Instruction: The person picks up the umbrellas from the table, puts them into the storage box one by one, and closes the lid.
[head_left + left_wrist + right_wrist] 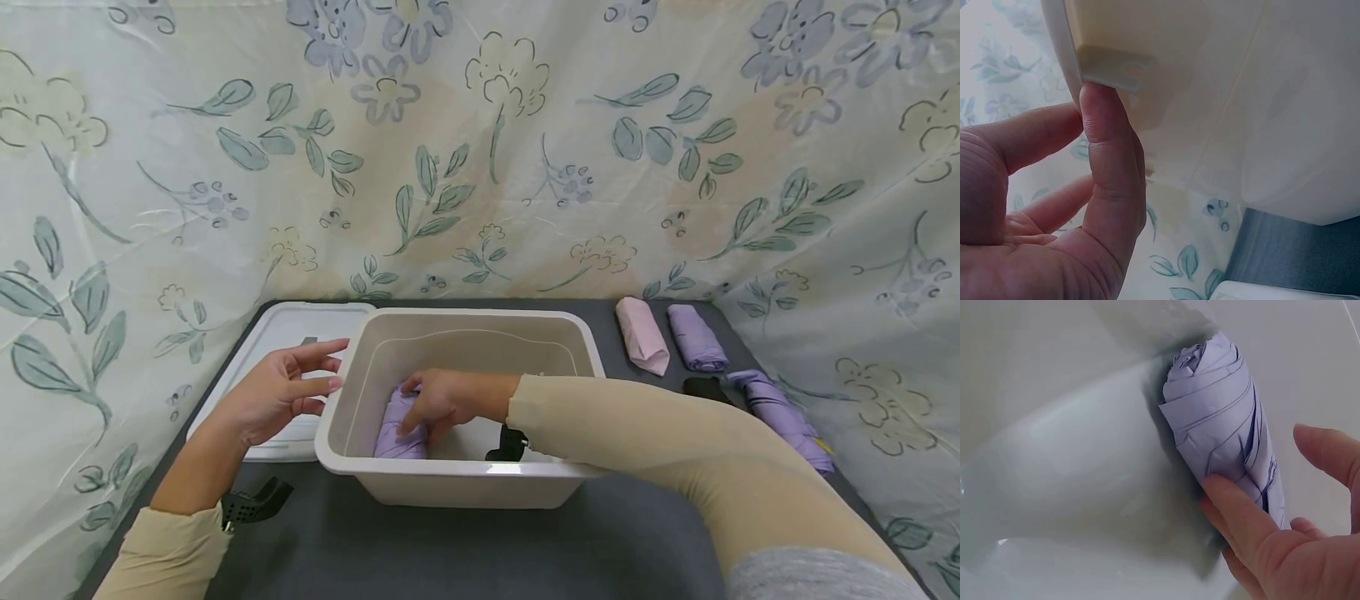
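Note:
A lavender rolled bundle of thin fabric (399,427) with spiral folds lies inside the cream plastic bin (465,468), along its left wall. My right hand (448,402) reaches down into the bin. In the right wrist view its fingers (1235,503) touch the side of the lavender roll (1225,412), while the thumb (1325,447) stands apart from it. At the bin's left rim is my left hand (288,387), fingers extended. The left wrist view shows a fingertip (1099,103) up under the rim (1063,50), with the thumb close beside it.
A white lid (281,446) lies left of the bin on the dark grey table (465,550). At the right stand out a pink roll (642,335), a second lavender roll (697,337) and another lavender bundle (780,417). A floral curtain (510,208) hangs behind.

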Tool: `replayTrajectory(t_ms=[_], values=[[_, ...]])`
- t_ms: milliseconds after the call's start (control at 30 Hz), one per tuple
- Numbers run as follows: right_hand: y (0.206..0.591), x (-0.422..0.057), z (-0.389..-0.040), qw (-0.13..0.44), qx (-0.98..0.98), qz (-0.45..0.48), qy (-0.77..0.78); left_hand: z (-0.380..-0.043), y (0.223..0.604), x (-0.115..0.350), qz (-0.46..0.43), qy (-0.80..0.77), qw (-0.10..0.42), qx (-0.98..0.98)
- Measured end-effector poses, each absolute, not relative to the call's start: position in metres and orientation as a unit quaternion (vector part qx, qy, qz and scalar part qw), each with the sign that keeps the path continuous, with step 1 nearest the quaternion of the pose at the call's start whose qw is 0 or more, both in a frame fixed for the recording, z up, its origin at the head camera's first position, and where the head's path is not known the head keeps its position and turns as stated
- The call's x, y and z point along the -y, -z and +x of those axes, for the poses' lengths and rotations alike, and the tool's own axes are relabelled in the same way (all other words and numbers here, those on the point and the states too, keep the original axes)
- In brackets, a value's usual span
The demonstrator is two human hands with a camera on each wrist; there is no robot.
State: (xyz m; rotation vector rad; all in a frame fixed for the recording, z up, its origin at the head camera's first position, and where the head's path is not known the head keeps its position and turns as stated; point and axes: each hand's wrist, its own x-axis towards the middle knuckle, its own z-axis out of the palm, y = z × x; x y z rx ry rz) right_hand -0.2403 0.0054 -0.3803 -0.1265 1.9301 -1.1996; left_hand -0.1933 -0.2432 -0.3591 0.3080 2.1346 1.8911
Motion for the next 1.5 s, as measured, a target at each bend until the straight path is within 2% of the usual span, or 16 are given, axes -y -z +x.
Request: replayTrajectory(t_ms=[600,967,1500], values=[[0.356,-0.021,-0.244,0.430,-0.783,-0.090,0.441,-0.194,0.358,0.244,0.122,-0.662,0.139,-0.726],[0.321,-0.053,-0.249,0.438,-0.762,-0.118,0.462,-0.194,0.359,0.244,0.120,-0.657,0.133,-0.732],[0.290,-0.134,-0.232,0.342,-0.788,-0.199,0.471,-0.193,0.362,0.244,0.115,-0.663,0.129,-0.729]])
